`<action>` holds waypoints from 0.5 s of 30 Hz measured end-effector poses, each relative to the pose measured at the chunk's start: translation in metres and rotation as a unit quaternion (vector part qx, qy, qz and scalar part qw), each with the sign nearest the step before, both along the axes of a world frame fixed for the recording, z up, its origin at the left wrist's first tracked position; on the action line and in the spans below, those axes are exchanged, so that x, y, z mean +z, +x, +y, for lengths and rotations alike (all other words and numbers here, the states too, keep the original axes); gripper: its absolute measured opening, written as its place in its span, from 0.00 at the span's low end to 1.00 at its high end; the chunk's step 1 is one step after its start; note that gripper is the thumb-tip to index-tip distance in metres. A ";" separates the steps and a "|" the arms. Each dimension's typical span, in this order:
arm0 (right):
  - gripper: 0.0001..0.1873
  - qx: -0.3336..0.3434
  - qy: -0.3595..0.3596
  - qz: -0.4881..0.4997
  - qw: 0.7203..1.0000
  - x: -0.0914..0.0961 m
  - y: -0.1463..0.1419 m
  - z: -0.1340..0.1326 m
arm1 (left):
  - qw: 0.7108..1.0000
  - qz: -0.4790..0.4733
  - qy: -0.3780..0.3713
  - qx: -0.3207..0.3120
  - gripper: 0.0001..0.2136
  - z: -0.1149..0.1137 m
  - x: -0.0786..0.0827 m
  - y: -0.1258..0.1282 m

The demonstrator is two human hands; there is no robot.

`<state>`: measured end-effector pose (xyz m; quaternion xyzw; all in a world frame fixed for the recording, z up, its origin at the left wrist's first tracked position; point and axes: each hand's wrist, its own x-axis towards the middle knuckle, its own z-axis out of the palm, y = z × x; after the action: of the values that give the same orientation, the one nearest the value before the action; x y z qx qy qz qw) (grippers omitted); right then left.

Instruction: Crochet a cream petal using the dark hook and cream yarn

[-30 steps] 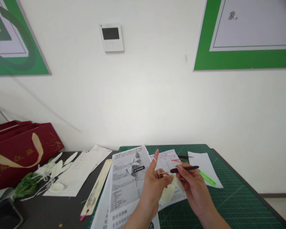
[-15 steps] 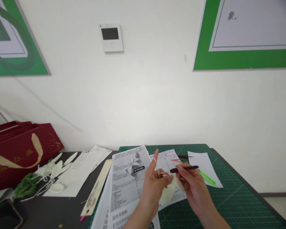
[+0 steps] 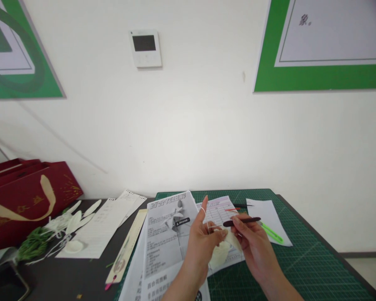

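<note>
My left hand (image 3: 202,244) pinches a cream crocheted petal piece (image 3: 221,251) over the printed instruction sheet (image 3: 167,242), its index finger pointing up with white yarn looped round it. My right hand (image 3: 253,246) is closed on a dark crochet hook (image 3: 242,221), whose tip points left toward the petal between the two hands. Both hands hover just above the green cutting mat (image 3: 301,259).
Lime-green snips (image 3: 272,233) lie on a white paper (image 3: 269,217) right of the hands. Lined paper (image 3: 103,225), cream petals (image 3: 73,221), green yarn (image 3: 34,244) and a dark red gift bag (image 3: 25,200) are at left. A white wall stands behind the table.
</note>
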<state>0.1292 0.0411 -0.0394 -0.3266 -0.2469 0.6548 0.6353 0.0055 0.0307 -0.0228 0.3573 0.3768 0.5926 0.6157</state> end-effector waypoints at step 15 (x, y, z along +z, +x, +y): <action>0.13 0.007 -0.003 0.004 1.000 -0.001 0.000 -0.001 | 1.000 0.008 -0.005 0.000 0.47 0.000 0.003 0.000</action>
<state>0.1296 0.0396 -0.0400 -0.3240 -0.2448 0.6609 0.6311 0.0055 0.0304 -0.0196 0.3586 0.3848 0.5877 0.6147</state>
